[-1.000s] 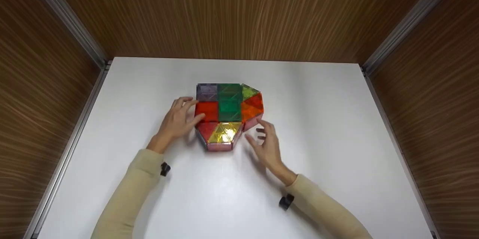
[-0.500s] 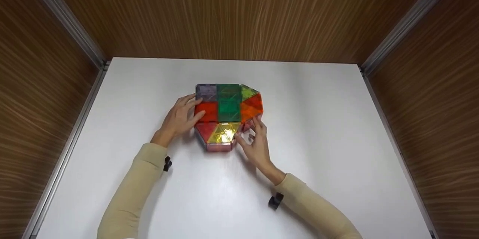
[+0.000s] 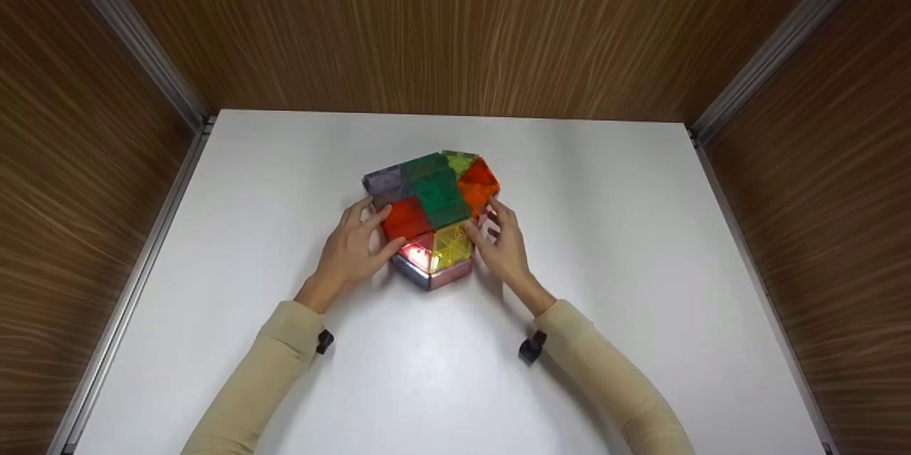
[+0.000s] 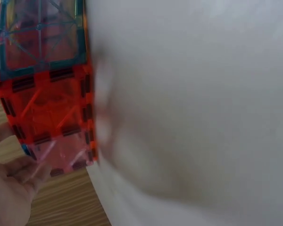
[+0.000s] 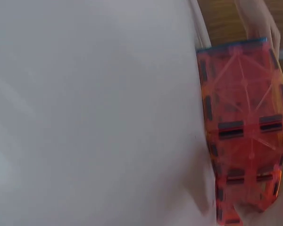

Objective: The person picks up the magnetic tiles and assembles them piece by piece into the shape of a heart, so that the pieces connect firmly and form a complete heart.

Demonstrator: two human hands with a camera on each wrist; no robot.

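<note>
Left hand (image 3: 354, 250) grips the near-left edge of the magnetic tile block (image 3: 431, 209), fingers curled against the red tile (image 3: 406, 218). Right hand (image 3: 504, 245) clasps the near-right edge beside the yellow tile (image 3: 451, 246). The block sits between both hands, equally close to each, at the middle of the white table (image 3: 640, 241). Its long axis runs from the near pink edge toward the far wall, skewed slightly; the narrower near corner points toward the person. Wrist views show only orange-red side tiles.

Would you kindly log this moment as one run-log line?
left hand: grips tile block left side | right hand: grips its right side | block: on table, between both hands
</note>
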